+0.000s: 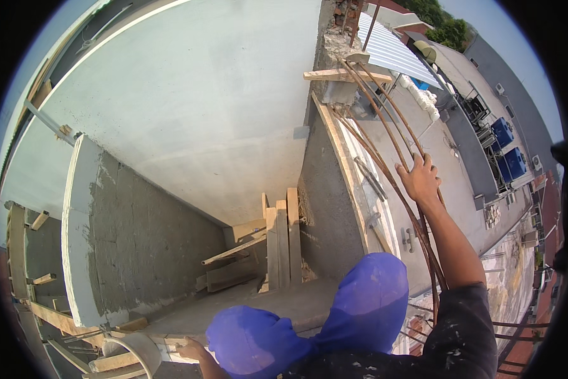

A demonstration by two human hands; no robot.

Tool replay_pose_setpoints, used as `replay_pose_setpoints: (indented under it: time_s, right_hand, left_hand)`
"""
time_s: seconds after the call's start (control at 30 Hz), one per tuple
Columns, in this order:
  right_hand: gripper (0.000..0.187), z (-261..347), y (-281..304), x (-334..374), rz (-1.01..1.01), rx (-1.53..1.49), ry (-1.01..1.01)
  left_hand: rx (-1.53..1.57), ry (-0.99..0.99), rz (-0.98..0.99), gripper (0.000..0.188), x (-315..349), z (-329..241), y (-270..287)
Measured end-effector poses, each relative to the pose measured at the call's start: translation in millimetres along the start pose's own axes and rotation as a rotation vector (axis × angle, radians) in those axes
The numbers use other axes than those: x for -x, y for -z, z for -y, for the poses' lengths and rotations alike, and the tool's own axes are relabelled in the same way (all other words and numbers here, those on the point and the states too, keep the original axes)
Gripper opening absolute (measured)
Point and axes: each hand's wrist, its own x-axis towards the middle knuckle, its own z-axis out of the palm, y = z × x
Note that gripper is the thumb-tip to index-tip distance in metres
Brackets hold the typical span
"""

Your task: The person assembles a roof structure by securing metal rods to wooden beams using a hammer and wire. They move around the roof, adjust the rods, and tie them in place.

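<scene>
Beside the grey rendered concrete wall (pixel 322 208), our right hand (pixel 418 180) grips the bundle of long rusty-brown steel rods (pixel 385 126) rising past it. Our left hand (pixel 192 349) closes on a pale wooden batten (pixel 170 344) below that wall. We judge a firm, steady hold best.

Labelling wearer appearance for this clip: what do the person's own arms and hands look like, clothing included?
Both hands are bare, no gloves. The right hand leads into a bare forearm and then a short dark sleeve flecked with pale paint spots. The left hand shows only partly at the lower edge; its arm is mostly hidden. No watch or rings visible.
</scene>
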Motion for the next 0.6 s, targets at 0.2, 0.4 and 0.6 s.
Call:
replay_pose_setpoints:
  time_s: [0.2,0.4,0.6]
  right_hand:
    - [0.077,0,2,4,-0.019,-0.033,0.026]
    - [0.071,-7,0,2,-0.037,-0.095,0.066]
    - [0.068,-6,5,-3,0.052,-0.081,0.067]
  left_hand:
    - [0.816,0.111,0.775,0.045,57,-188,62]
    - [0.828,-0.406,1.453,0.048,84,-334,221]
    - [-0.241,-1.356,1.019,0.049,128,-385,300]
